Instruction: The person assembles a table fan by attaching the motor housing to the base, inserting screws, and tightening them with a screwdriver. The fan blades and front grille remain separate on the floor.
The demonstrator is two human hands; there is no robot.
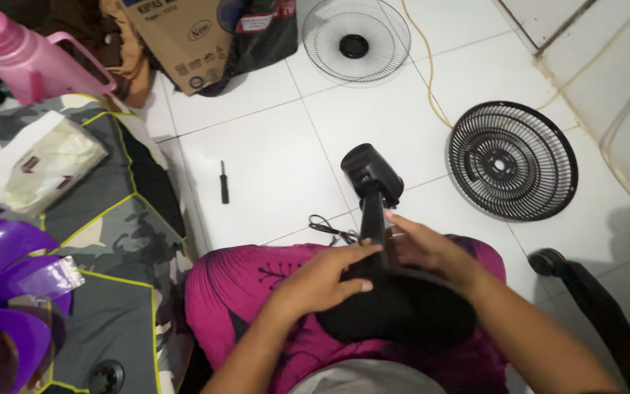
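Both hands work at joining the black plastic fan stand [373,219] to its round base [402,310]. The left hand [322,281] presses flat on the base, fingers together; the right hand [428,248] wraps the pole's foot. The next move seems to call for a steady base while the joint seats.

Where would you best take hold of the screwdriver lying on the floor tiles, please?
Grip the screwdriver by its thicker black handle, the end farther from the person, coming from straight above. It lies flat and alone on the tile, so fingers can probably close across it from both sides.
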